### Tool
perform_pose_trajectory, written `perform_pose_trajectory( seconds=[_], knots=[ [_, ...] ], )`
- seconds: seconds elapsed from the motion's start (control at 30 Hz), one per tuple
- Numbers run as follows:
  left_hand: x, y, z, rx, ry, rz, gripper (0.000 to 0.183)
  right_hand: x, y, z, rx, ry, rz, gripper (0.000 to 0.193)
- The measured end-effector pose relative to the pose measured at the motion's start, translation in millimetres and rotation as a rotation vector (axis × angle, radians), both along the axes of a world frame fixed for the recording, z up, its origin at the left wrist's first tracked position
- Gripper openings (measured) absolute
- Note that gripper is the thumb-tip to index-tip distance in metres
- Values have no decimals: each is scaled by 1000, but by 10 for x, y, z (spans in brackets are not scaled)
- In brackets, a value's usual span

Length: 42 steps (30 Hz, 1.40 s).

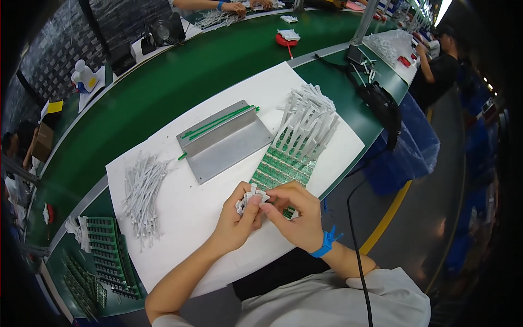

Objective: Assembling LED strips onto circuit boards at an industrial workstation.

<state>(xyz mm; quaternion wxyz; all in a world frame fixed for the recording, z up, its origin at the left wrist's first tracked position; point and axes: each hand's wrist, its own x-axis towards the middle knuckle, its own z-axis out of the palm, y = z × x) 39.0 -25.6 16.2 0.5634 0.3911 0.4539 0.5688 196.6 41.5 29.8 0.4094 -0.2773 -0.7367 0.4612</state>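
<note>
My left hand (pixel 233 222) is closed around a small bunch of white plastic pieces (pixel 253 197), probably connectors, though their exact kind is too small to make out. Thumb and fingers of my right hand (pixel 297 213) pinch at the same bunch from the other side. A blue band circles my right wrist. Just beyond my hands lies a green circuit board panel (pixel 280 170), partly hidden by my right hand. White cables (pixel 310 117) with flat ends are heaped over the panel's far part.
On the white sheet (pixel 163 139) are a grey metal fixture (pixel 229 143) with green strips and a pile of white cables (pixel 144 199). Dark-slotted boards (pixel 109 253) stand at lower left. A green conveyor (pixel 218 60) curves behind. A black cable (pixel 357 256) hangs at right; co-workers sit farther off.
</note>
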Motion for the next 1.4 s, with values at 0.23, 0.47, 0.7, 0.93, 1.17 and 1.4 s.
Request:
perform_pose_trajectory(
  seconds=[0.23, 0.47, 0.7, 0.93, 1.17, 1.4],
  knots=[
    [25, 22, -55, 15, 37, 84, 20, -31, 38, -194, 132, 106, -19, 19],
    [-35, 95, -144, 48, 122, 336, 25, -49, 119, -85, -369, 306, -71, 14],
    [-94, 49, 135, -275, -424, -79, 27, 40, 165, -105, -405, 467, 45, 10],
    [-18, 58, 172, -30, 181, 58, 16, 270, 309, -154, -30, 266, 252, 20],
    [-64, 15, 64, 33, 379, 117, 13, 148, 279, 141, 31, -181, 203, 32],
    [-151, 47, 79, 168, 500, 73, 16, 190, 497, 40, 702, -199, 223, 27]
  ],
)
